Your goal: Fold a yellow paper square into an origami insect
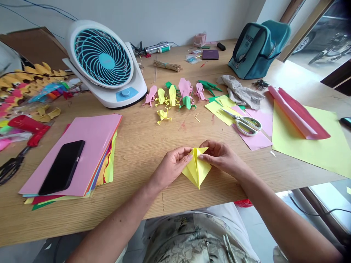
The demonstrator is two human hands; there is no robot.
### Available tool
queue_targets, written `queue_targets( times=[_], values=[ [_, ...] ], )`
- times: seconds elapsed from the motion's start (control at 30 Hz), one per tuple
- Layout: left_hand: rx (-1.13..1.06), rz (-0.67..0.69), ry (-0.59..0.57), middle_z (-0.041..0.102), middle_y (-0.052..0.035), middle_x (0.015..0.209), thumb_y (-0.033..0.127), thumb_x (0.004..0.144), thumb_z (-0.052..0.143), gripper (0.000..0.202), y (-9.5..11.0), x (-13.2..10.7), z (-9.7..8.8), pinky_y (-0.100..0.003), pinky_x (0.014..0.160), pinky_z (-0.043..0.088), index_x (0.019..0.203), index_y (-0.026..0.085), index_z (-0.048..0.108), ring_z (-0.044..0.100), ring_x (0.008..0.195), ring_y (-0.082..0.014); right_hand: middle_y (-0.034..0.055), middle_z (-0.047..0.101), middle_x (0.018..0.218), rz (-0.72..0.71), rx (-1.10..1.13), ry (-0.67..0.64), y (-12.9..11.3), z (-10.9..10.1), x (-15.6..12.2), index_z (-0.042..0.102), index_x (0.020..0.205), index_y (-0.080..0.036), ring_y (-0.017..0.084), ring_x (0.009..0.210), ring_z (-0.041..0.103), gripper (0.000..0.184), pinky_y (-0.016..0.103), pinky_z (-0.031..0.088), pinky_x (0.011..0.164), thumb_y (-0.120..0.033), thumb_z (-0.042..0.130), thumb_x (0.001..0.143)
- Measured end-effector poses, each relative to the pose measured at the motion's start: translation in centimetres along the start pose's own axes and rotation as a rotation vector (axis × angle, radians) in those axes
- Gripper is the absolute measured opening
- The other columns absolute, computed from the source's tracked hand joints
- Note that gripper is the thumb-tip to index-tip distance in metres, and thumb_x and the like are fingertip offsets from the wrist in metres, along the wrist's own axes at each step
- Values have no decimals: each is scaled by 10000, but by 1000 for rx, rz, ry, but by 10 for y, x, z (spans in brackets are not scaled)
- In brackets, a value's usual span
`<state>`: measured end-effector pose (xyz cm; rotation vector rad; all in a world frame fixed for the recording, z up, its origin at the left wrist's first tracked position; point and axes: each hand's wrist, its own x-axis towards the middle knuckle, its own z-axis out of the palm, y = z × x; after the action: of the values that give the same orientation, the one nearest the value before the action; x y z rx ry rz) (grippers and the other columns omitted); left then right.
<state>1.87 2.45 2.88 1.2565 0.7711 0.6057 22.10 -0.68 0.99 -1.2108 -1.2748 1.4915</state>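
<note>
A yellow folded paper [197,171] with a raised flap along its middle and a point toward me is held between both hands, close to the table's front edge. My left hand [177,160] pinches its left side, thumb on top near the centre fold. On the right side, my right hand [219,157] grips the upper corner between thumb and fingers. The undersides of the fingertips are hidden by the paper. Beyond the hands stand several folded paper figures in pink, yellow and green, with a small yellow one [163,115] nearest.
Scissors [248,126] lie on yellow and pink sheets at right, near rolled pink paper [293,113]. At left, a black phone [62,167] rests on a stack of coloured paper [95,135]. A fan [106,60] and a teal bag [255,51] stand farther back.
</note>
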Motion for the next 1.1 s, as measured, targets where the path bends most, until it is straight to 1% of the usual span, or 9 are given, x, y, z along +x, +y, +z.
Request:
queue_targets(
  times=[0.07,0.13,0.2,0.3,0.5,0.67,0.87,0.97,1.1],
  values=[
    [92,13,21,719,-54,893,401,900,632,328,1,0,-1,-219,698,469,1074,126,676,627,777,-143,0,646,701,-10,5,-27,1,0,-1,599,938,-195,132,588,565,383,244,398,530,-493,776,775],
    [192,50,50,695,-35,808,395,908,612,295,1,0,-1,-207,642,445,988,124,697,601,713,-129,-12,633,687,-5,19,-48,2,1,-1,597,926,-197,123,574,549,377,239,389,525,-478,789,766],
    [278,86,78,680,-25,775,393,911,600,285,0,0,-2,-205,628,435,916,130,711,589,696,-126,-20,620,679,0,25,-55,2,2,-1,596,916,-198,120,576,541,377,237,385,524,-468,803,754],
    [325,102,91,703,-31,807,378,901,608,265,-1,1,-4,-212,652,454,900,142,728,611,727,-140,-18,614,709,1,20,-61,1,3,-1,592,908,-202,123,601,541,374,241,389,533,-462,809,749],
    [297,107,97,755,-52,882,326,857,651,216,-3,2,-5,-233,718,498,906,147,761,663,791,-163,-11,598,739,-55,-39,-74,1,2,-2,613,905,-202,115,610,507,314,247,386,547,-480,737,824],
    [248,94,95,764,-57,888,331,813,707,216,-8,4,-5,-253,746,513,899,145,773,678,802,-175,-2,606,765,-73,-101,-62,0,2,-3,621,889,-194,121,643,509,320,249,392,568,-480,744,815],
    [148,66,92,753,-51,859,341,801,728,217,-10,4,-5,-238,706,486,872,138,763,654,759,-148,-2,593,787,-104,-120,-41,-1,5,-3,606,912,-196,122,664,514,315,243,390,565,-461,748,816],
    [70,45,118,744,-46,836,371,788,744,249,-8,4,-5,-231,677,468,876,138,758,638,736,-139,5,606,790,-93,-96,-29,-3,7,-1,605,916,-197,129,661,536,357,249,405,558,-505,747,802],
    [-32,36,137,737,-45,836,413,736,788,307,-5,3,-5,-234,680,471,864,136,756,625,725,-135,5,610,729,-13,-69,-56,-8,7,5,590,892,-194,134,616,542,425,246,385,508,-547,779,748]
  ],
)
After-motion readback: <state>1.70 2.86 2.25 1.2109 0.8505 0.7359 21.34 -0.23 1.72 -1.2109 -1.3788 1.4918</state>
